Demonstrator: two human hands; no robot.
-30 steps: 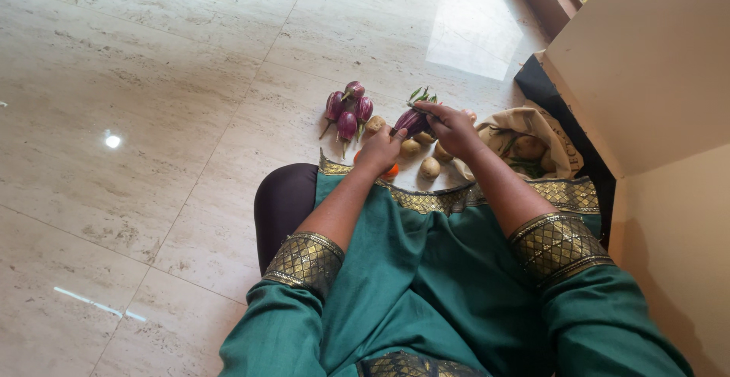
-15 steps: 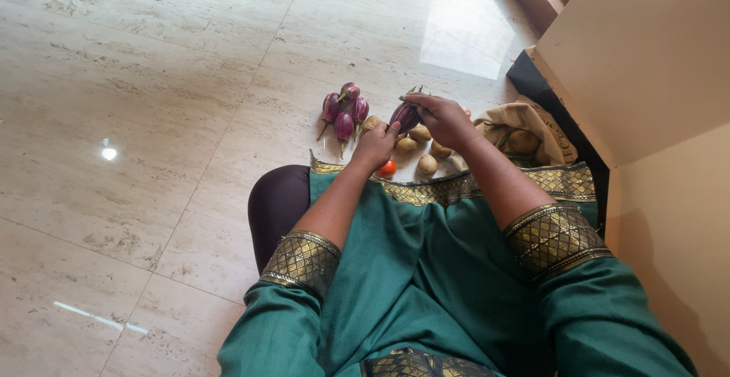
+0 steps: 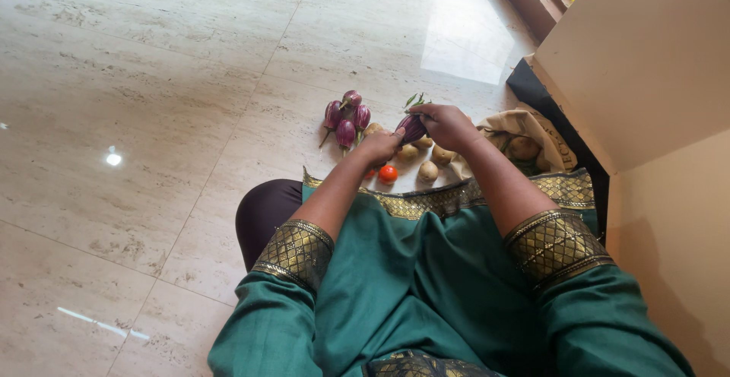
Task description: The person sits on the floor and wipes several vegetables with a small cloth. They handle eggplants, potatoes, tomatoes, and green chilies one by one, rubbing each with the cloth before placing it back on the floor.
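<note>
You hold a small glossy purple eggplant (image 3: pixel 411 128) above the polished marble floor (image 3: pixel 152 80), your right hand (image 3: pixel 449 125) pinching its stem end and your left hand (image 3: pixel 378 147) curled against its near tip. Just left lie four more striped eggplants (image 3: pixel 346 115); round tan potatoes (image 3: pixel 428 170) and a smooth red tomato (image 3: pixel 388 173) sit beneath, a cloth bag (image 3: pixel 532 130) to the right.

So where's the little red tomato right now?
The tomato lies on the floor just past the green hem, below the left hand and left of the potatoes.
</note>
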